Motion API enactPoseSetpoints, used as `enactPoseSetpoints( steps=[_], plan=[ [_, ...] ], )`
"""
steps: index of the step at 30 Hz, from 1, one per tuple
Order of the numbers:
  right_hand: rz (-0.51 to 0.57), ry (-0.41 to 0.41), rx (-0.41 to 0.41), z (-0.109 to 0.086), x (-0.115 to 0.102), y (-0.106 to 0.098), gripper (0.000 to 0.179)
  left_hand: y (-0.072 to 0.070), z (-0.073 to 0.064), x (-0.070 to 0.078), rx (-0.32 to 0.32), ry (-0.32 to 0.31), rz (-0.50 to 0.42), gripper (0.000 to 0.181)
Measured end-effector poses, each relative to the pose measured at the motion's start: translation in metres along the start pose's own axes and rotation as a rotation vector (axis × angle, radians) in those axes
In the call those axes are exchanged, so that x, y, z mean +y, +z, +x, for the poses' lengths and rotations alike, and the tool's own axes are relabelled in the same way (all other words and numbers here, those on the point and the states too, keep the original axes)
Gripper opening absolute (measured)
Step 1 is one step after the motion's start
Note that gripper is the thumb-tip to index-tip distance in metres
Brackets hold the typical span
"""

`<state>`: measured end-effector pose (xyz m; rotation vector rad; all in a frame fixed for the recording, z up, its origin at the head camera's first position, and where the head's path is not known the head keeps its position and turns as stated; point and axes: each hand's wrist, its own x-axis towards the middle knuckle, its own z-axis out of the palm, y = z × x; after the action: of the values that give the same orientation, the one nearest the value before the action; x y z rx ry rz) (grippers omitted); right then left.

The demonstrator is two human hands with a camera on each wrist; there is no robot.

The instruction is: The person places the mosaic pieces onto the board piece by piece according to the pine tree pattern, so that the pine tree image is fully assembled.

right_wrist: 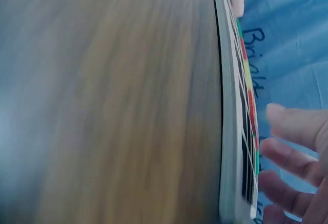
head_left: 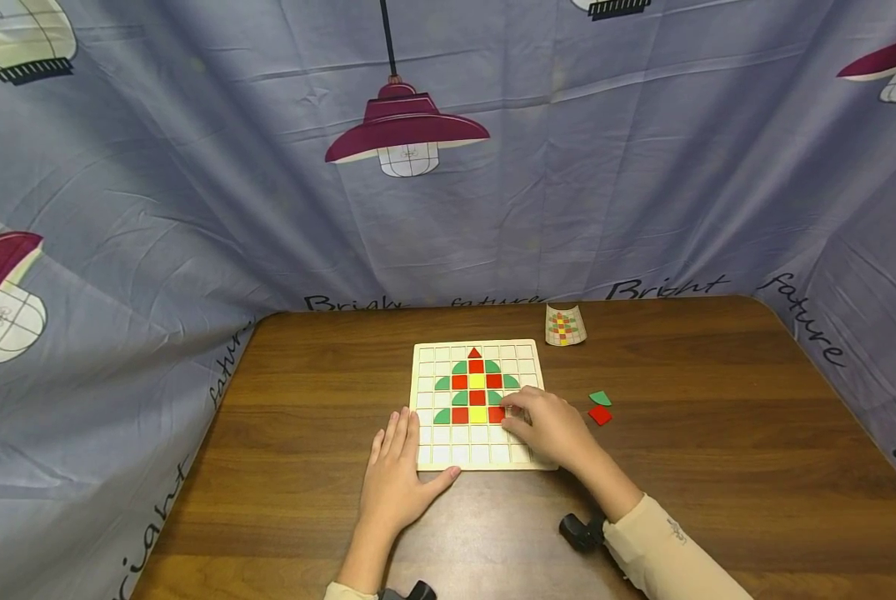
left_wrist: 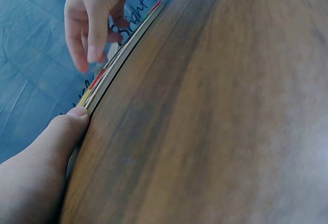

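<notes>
A pale gridded board lies on the table, bearing a tree-like pattern of red and yellow squares, green quarter-round pieces and a red triangle at the top. My left hand rests at the board's near left corner, fingers straight along the left side and thumb at the front edge. Over the board's right side, my right hand hovers with thumb and fingers apart near a red square. In the right wrist view, nothing shows between those fingers. The hand hides some right-hand cells.
Right of the board lie a loose green quarter-round piece and a loose red square. Behind it stands a curled pattern card by the table's back edge. Printed curtain surrounds the wooden table.
</notes>
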<state>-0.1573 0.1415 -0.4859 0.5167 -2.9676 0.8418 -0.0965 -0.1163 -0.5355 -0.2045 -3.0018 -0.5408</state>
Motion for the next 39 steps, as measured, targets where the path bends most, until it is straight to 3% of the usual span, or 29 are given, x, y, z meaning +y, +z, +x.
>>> enactPoseSetpoints(
  steps=[7, 15, 21, 39],
  plan=[
    [0.006, 0.037, 0.039, -0.013, 0.025, -0.021, 0.03, 0.0, -0.001, 0.0, 0.001, 0.0, -0.003, 0.111],
    [-0.064, 0.173, 0.084, -0.026, 0.073, -0.05, 0.035, -0.001, 0.0, -0.001, -0.004, -0.003, 0.002, 0.11],
    [-0.068, 0.238, 0.069, -0.03, 0.097, -0.059, 0.04, 0.0, 0.0, -0.001, -0.001, -0.001, 0.005, 0.11],
    [-0.014, 0.264, 0.076, -0.027, 0.106, -0.056, 0.023, 0.001, 0.001, -0.001, 0.003, 0.006, 0.012, 0.111]
  ],
)
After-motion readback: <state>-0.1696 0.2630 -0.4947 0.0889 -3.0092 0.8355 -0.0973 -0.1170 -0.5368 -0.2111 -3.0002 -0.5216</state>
